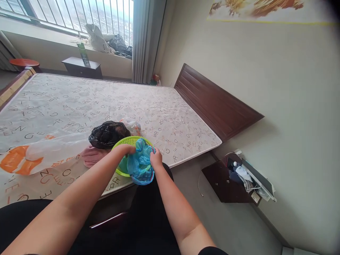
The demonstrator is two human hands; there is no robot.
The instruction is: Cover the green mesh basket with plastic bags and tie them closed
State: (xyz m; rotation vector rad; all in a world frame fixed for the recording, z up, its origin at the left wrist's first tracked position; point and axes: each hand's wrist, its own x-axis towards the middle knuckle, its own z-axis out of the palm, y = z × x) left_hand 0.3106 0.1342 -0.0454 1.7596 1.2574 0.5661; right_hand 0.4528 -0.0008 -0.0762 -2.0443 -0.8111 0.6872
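Note:
A crumpled blue plastic bag (142,164) hangs between my two hands, over the right side of a lime-green basket (120,141) at the mattress edge. My left hand (129,149) is closed on the bag's left side, its fingertips partly hidden behind the plastic. On the other side, my right hand (156,158) grips the bag's rim. Something green shows inside the basket. Just behind the basket lies a black plastic bag (108,134), with a pink cloth (92,156) beside it and a white and orange plastic bag (53,152) stretching left.
The mattress (127,99) meets a dark wooden headboard (209,99). A nightstand (223,184) with piled items stands at the lower right. Beyond the bed are another nightstand (79,67) with a green bottle (83,54) and a red stool (24,63).

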